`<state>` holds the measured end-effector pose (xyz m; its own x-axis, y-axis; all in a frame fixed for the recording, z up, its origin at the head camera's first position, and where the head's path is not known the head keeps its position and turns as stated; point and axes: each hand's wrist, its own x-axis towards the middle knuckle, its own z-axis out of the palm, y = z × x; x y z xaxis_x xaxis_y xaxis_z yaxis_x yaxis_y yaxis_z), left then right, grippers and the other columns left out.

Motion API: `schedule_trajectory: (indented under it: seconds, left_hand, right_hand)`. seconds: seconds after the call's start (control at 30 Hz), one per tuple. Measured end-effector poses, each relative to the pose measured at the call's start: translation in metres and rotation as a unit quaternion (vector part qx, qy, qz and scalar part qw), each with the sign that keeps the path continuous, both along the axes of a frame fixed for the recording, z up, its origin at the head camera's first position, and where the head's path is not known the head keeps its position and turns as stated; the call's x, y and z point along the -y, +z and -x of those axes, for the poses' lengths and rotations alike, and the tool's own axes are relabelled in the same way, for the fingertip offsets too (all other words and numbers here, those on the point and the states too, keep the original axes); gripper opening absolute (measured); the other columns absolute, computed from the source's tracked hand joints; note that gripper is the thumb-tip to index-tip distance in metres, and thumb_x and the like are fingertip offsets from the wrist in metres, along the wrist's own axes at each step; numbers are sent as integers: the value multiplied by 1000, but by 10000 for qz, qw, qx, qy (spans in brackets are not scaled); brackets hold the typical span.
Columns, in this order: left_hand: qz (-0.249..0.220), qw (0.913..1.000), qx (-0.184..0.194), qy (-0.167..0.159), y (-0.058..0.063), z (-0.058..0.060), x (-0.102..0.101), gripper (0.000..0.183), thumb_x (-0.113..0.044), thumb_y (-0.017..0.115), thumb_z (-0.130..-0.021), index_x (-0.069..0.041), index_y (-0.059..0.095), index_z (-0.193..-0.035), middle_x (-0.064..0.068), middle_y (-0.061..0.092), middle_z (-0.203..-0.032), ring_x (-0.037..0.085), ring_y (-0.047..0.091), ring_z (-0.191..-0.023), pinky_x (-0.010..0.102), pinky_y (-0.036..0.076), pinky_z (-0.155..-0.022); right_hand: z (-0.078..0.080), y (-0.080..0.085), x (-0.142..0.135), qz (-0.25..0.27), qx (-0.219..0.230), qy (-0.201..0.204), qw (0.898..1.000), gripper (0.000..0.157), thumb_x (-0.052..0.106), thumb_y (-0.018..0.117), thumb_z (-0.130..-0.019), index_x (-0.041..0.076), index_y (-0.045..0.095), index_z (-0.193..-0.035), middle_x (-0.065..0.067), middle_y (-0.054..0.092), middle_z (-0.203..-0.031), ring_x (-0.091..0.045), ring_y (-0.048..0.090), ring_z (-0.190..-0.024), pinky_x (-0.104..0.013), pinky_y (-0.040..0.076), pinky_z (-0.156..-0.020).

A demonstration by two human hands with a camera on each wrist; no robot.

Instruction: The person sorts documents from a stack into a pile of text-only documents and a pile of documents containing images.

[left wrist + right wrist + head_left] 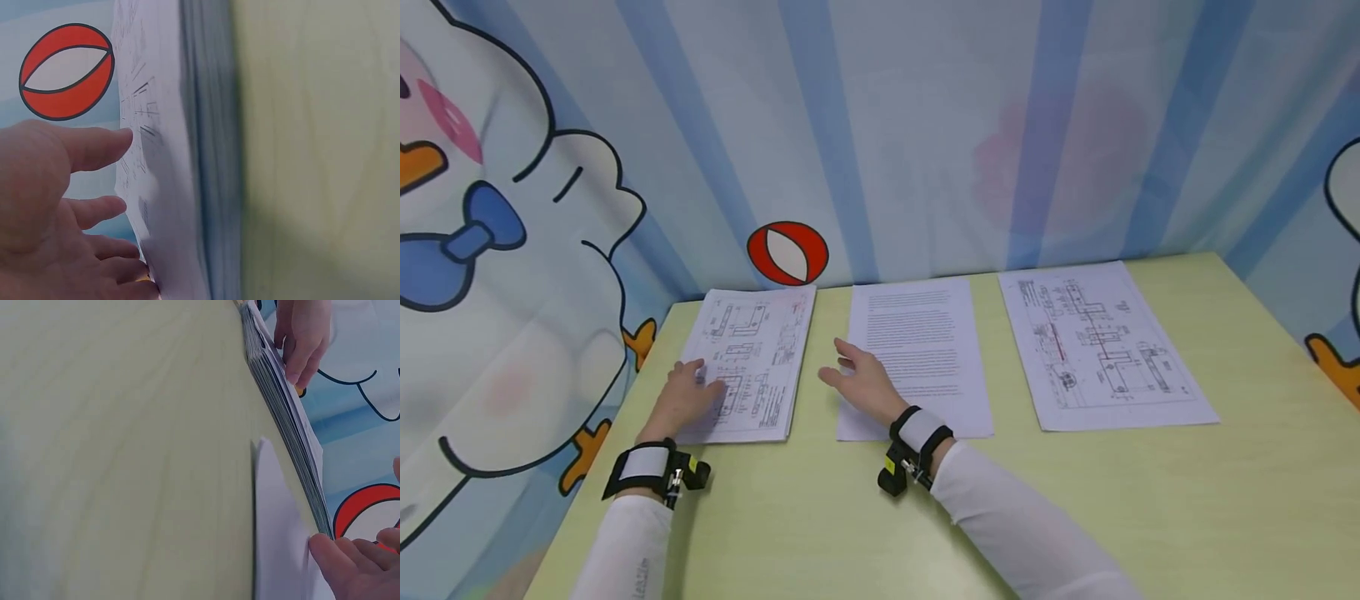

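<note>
The worktop (1075, 500) is supporting a paper stack (748, 358) beneath the spread left hand (683, 398), a text sheet (917, 346) partly beneath the spread right hand (868, 385); apparent sheet handling is calling for pinching.

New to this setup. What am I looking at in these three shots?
No robot here: a person's bare left hand and right hand. The wide picture comes from a head-worn camera looking forward and down; the two close-ups come from small wrist cameras, one per arm. On the table lie, left to right, a paper stack topped with line drawings, a text page and a drawing sheet. The left hand is at the stack, the right by the text page; neither appears to grip anything.
</note>
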<state>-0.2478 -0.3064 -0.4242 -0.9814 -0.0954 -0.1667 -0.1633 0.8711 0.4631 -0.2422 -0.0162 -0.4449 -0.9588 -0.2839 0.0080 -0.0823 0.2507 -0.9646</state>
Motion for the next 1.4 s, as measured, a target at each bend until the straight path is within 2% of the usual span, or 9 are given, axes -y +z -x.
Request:
schedule_trajectory:
  seconds: [0.1,0.27,0.37,0.57,0.7,0.83,1.07,1.27,1.4]
  left_hand:
    - [-30,10000,82,24,-2,1,1,71,-21,50,-99,13,13,-149,39,1,-150,52,-1,-135,67,10,-107]
    - [73,9997,164,151,-2,0,1,71,-21,49,-99,14,12,-148,39,11,-148,53,11,-134,65,16,-107]
    - [93,9996,233,158,-2,1,2,70,-22,49,-100,14,12,-149,39,17,-147,54,19,-132,65,21,-106]
    - [7,9995,267,164,-4,2,2,69,-23,48,-102,11,12,-150,37,19,-147,52,22,-132,64,24,-105]
    - [-87,9996,245,98,-3,2,-1,71,-23,51,-101,11,13,-150,36,21,-148,51,22,-132,63,24,-106]
    - [-56,9997,234,-6,-2,1,-4,73,-24,54,-99,10,14,-150,35,23,-147,51,23,-132,63,26,-105]
    - [-208,9997,158,3,1,-1,-12,78,-24,61,-95,6,17,-151,34,22,-148,50,22,-133,63,26,-106]
    - [-409,9987,106,-272,9,-6,-23,75,-25,62,-94,6,22,-150,32,24,-149,46,24,-134,59,26,-107]
    - [-645,9977,112,-192,11,-7,-28,69,-25,59,-97,4,25,-150,31,27,-149,43,26,-135,57,28,-107]
  right_hand:
    - [-3,-1,5,65,276,222,9994,62,25,59,-98,5,32,-150,-9,37,-151,-23,39,-132,-38,38,-105]
    - [-2,-2,12,211,689,333,9968,61,27,58,-99,6,33,-150,-12,39,-148,-24,42,-130,-37,40,-103]
    - [1,-4,17,496,975,389,9932,61,26,58,-99,6,32,-151,-13,39,-148,-24,47,-125,-35,44,-100]
    - [3,-8,36,1391,1602,408,9764,62,17,58,-98,1,29,-151,-17,40,-147,-23,50,-122,-31,49,-93]
    - [3,-11,48,1892,1786,532,9641,60,12,55,-99,-2,28,-150,-18,44,-144,-21,52,-120,-34,49,-93]
    - [3,-13,52,2075,1809,559,9597,54,10,52,-100,0,32,-149,-14,52,-137,-18,57,-112,-35,49,-93]
    - [3,-12,48,2055,1870,479,9594,51,13,50,-100,2,34,-148,-12,57,-129,-18,61,-105,-38,51,-90]
    - [3,-12,45,1576,1596,202,9743,41,9,48,-99,4,45,-140,-9,65,-115,-16,63,-97,-36,50,-88]
    - [4,-11,46,1387,1527,-37,9785,42,3,45,-97,4,46,-138,-8,65,-113,-16,62,-98,-36,48,-89]
